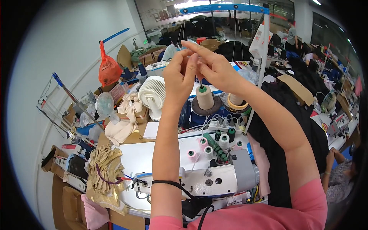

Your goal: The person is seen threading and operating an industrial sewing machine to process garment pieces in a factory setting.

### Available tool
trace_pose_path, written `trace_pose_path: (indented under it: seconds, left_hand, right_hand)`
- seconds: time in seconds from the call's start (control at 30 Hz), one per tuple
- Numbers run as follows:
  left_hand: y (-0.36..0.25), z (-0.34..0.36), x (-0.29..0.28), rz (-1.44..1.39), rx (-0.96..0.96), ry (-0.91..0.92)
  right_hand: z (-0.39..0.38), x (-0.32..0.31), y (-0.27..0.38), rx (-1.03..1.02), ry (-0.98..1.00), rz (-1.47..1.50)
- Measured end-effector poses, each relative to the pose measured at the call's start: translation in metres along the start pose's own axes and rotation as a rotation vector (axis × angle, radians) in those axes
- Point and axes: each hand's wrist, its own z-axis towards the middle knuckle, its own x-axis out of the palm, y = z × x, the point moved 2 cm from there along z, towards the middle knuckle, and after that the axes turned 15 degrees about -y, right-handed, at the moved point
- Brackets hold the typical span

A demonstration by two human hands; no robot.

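Both hands are raised high, meeting above a large cream thread cone (204, 100) on a stand. My left hand (180, 71) has its fingers curled and thumb up; what it grips is hidden. My right hand (218, 73) crosses toward it, index finger stretched over the left, other fingers bent round something too small to name, at the top of the cone's rod. A second cone (236, 99) sits to the right. Overhead runs a blue thread-guide bar (211, 8) with hanging threads. Below my arms is a white sewing machine (207, 178) with small thread spools (224, 141) behind it.
Tan fabric pieces (103, 165) lie left of the machine, near white fans (151, 94). A red bag (108, 69) hangs at left. Black fabric (283, 122) drapes at right, beside a seated co-worker (341, 180). Other workers (292, 36) are farther back.
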Motion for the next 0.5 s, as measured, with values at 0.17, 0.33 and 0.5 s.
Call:
trace_pose_path:
  seconds: [0.17, 0.33, 0.5]
  left_hand:
    - [0.007, 0.003, -0.004, -0.319, -0.262, -0.025]
    - [0.005, 0.008, -0.005, -0.471, -0.404, -0.138]
    - [0.009, 0.015, -0.018, -0.444, -0.657, 0.164]
  right_hand:
    - [0.011, 0.006, 0.002, -0.203, -0.045, -0.253]
    - [0.022, -0.001, 0.000, -0.585, -0.002, -0.528]
    - [0.042, -0.020, 0.002, -1.076, 0.194, -0.956]
